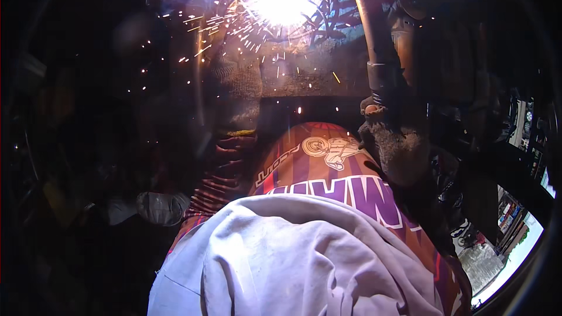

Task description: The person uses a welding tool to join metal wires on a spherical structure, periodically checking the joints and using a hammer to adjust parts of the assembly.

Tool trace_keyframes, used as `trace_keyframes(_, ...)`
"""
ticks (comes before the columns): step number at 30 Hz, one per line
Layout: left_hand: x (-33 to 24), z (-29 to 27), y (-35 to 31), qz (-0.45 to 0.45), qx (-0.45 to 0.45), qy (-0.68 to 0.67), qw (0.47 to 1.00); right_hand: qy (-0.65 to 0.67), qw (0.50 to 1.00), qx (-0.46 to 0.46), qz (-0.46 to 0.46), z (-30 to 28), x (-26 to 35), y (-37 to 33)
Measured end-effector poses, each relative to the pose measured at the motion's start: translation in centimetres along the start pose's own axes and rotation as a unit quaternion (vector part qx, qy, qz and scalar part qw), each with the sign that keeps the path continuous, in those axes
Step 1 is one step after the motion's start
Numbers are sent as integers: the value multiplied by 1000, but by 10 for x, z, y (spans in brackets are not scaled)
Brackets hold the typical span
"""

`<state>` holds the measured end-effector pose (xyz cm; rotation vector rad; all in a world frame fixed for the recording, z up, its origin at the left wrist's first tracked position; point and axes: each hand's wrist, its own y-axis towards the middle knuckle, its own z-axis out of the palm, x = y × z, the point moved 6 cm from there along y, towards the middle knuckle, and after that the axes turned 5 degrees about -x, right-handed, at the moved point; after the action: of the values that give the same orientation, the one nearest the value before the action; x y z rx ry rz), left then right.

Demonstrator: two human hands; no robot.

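Note:
A blinding white arc (282,3) burns at the top centre, throwing sparks mostly down and left. Around it curves a round metal frame of several bars (342,17). My left hand (237,79), in a knitted glove, reaches up just below and left of the glare; its fingers are lost in shadow and glare. At the right, my gloved right hand (398,143) is closed at the lower end of a long rod-like tool (366,23). This tool has a coppery upper length and a dark collar; its exact kind is unclear. A bare fingertip shows at the glove.
A brown, rough-surfaced plate (310,73) lies below the arc. Pale grey cloth (304,251) and patterned orange-purple clothing (328,152) fill the lower middle. A bright outdoor strip (506,257) shows at the lower right. Deep shadow hides most of the surroundings.

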<state>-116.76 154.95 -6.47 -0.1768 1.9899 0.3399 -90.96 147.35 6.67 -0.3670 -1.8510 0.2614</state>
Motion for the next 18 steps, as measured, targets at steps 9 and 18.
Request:
trace_keyframes(9, -5, 4, -3, -10, 8, -26, 1000, -124, 990, -48, -53, -14, -1, -5)
trace_keyframes(18, -1, 4, -3, 16, 8, 0, 1000, -296, 933, -42, -201, -9, -2, 0)
